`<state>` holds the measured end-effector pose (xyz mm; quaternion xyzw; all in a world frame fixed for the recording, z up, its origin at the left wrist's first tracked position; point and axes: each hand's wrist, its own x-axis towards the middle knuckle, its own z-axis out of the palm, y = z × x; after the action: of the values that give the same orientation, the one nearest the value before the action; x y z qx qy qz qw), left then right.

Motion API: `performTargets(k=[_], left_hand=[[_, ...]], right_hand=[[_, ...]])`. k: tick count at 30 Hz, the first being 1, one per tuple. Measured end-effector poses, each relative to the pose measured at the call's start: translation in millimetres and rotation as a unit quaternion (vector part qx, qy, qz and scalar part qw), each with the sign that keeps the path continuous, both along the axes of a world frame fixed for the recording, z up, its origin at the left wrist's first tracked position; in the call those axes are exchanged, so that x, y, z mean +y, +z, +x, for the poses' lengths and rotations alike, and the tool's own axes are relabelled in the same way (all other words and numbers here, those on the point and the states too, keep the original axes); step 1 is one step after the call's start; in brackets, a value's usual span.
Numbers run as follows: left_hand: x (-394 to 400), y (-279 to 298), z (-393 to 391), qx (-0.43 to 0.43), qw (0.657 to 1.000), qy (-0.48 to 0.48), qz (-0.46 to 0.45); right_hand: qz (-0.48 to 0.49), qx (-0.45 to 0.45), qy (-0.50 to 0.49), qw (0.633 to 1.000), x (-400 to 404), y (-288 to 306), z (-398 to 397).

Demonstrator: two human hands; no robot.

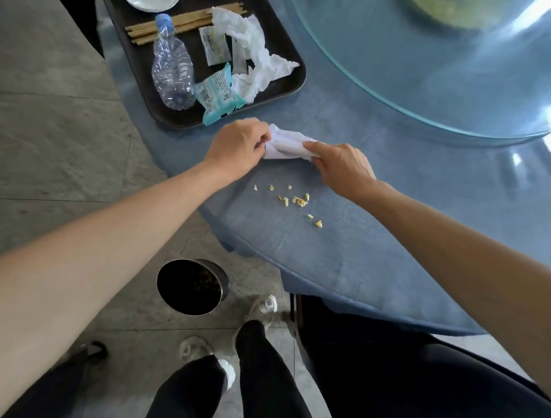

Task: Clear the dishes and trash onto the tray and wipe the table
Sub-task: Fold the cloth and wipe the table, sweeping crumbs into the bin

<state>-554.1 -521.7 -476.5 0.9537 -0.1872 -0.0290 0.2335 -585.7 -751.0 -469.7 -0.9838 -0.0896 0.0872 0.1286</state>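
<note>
On the floor at the left stands a metal bin, just off the table's edge. Up on the table, the dark tray already carries the cleared things: a plate at its far end, chopsticks, a crushed bottle, wrappers and crumpled tissue. Just in front of the tray's near corner, the left hand has its fingers curled shut on one end of a white napkin, and the right hand pinches the other end, fingers closed round it; the napkin lies between the two hands, low over the tablecloth, though whether it touches cannot be told. Nearer the person, between the forearms, yellow crumbs are scattered loose on the cloth. Further right sits the glass turntable. Clearing looks nearly finished and the wiping step seems in hand: the napkin is apparently being folded or bunched into a pad. The next move probably calls for pressing that pad down beyond the crumbs and drawing them together in one sweep, gently, since the soft cloth may ruck and scatter them.
</note>
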Motion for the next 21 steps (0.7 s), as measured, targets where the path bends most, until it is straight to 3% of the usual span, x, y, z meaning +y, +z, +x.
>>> performTargets(k=[2, 5, 10, 13, 17, 21], left_hand=[[4, -9, -5, 0.034, 0.999, -0.013, 0.031], [15, -12, -16, 0.051, 0.998, -0.034, -0.003], [61, -30, -72, -0.004, 0.995, -0.009, -0.099], [111, -56, -136, 0.011, 0.988, 0.055, -0.146], [188, -119, -217, 0.133, 0.965, 0.192, -0.121], [246, -208, -290, 0.278, 0.891, 0.332, -0.134]], right_hand=[[0.0, 0.027, -0.011, 1.0, 4, -7, -8], [0.026, 0.018, -0.003, 0.999, 9, -7, -14], [0.168, -0.109, 0.036, 0.979, 66, -2, -69], [0.229, -0.122, 0.053, 0.964, 115, -18, -133], [0.204, -0.009, 0.03, 0.978, 166, -78, -190], [0.202, 0.192, -0.033, 0.96, 199, -174, -214]])
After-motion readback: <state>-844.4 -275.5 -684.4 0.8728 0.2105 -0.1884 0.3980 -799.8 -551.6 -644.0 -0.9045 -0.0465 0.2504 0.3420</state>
